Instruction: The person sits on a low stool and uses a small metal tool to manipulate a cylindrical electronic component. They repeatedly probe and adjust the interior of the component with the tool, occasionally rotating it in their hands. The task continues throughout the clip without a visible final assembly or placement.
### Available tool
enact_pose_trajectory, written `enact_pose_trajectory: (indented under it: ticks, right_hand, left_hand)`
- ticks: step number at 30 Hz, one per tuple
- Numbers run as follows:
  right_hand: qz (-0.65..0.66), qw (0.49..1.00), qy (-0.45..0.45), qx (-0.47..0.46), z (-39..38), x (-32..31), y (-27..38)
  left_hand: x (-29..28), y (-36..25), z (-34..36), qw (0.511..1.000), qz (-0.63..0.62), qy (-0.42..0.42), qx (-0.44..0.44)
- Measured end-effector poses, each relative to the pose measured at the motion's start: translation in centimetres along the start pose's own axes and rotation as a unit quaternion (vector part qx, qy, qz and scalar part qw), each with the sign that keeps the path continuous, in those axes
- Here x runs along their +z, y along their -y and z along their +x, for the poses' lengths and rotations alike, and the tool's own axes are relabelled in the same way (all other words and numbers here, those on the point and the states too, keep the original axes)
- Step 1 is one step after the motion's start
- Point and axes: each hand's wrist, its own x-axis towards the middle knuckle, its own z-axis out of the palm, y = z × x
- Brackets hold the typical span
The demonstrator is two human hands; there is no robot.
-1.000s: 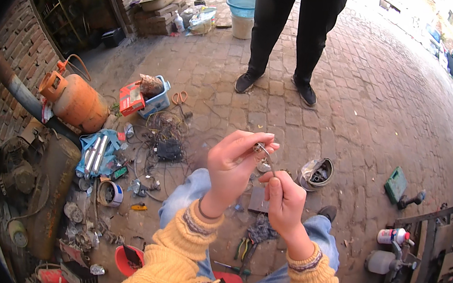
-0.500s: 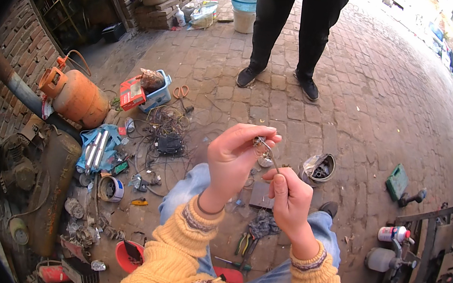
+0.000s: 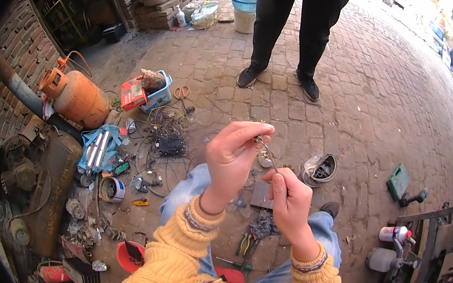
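Observation:
My left hand (image 3: pixel 232 162) is raised over my knees, its curled fingers shut on a small shiny metal part (image 3: pixel 258 141), partly hidden under them. Below and to its right, my right hand (image 3: pixel 288 203) pinches a thin metal rod (image 3: pixel 271 161) between thumb and index finger; the rod runs up into the small part at my left fingertips. Under my hands are a dark grey plate (image 3: pixel 261 196), a dark rag (image 3: pixel 261 223) and yellow-handled pliers (image 3: pixel 243 246). A round container of dark metal pieces (image 3: pixel 322 171) stands beyond my right hand.
A person in black trousers (image 3: pixel 265 33) stands facing me on the brick paving. An orange gas cylinder (image 3: pixel 80 100), tangled wires (image 3: pixel 169 126), a compressor (image 3: pixel 20 167) and a red bowl (image 3: pixel 127 256) lie left. A metal frame (image 3: pixel 431 246), a spray gun (image 3: pixel 379 259) and a green case (image 3: pixel 398 182) are right.
Both hands have risen slightly in the view, keeping hold of the part and rod. My left fingers have shifted a little over the small part.

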Motion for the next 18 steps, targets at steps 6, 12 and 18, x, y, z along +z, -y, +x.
enact_pose_trajectory:
  ticks: [6, 12, 18]
  right_hand:
    - [-0.025, 1.000, 0.003, -0.018, 0.2, -0.1, 0.1]
    - [-0.004, 1.000, 0.016, 0.011, 0.1, -0.2, -0.2]
    - [0.016, 1.000, 0.001, -0.007, 0.1, 0.1, -1.2]
  left_hand:
    - [-0.1, 0.3, 0.1, 1.000, 0.027, -0.001, 0.015]
    - [0.3, 0.0, 0.1, 1.000, 0.002, -0.004, 0.018]
    - [0.5, -0.7, -0.2, 0.995, -0.064, 0.009, -0.078]
